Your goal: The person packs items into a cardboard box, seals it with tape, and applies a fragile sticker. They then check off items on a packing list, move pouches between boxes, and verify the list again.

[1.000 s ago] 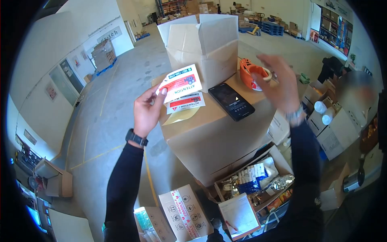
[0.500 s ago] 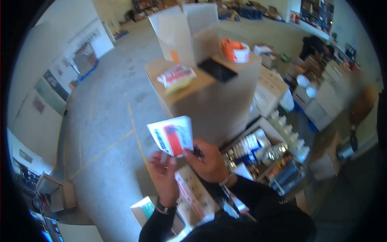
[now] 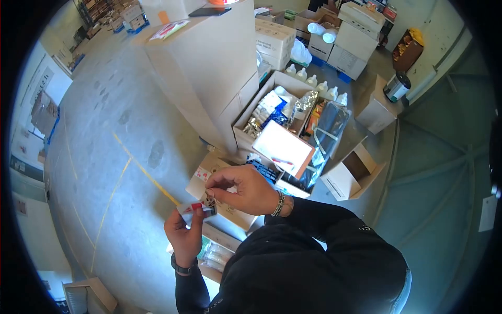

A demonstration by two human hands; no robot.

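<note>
Presently, your left hand (image 3: 184, 236) pinches the printed label (image 3: 197, 208), seen across the carton (image 3: 236, 215)'s left edge. Your right hand (image 3: 244, 189), apart from the left, lies just beside the label's upper side; its grip and the label's long axis cannot be determined.

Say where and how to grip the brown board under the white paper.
Probably pinch the brown board by its bare right edge, from the right: it is thin, and the white paper stops short there. Keep it steady; a red pen lies on top.
</note>
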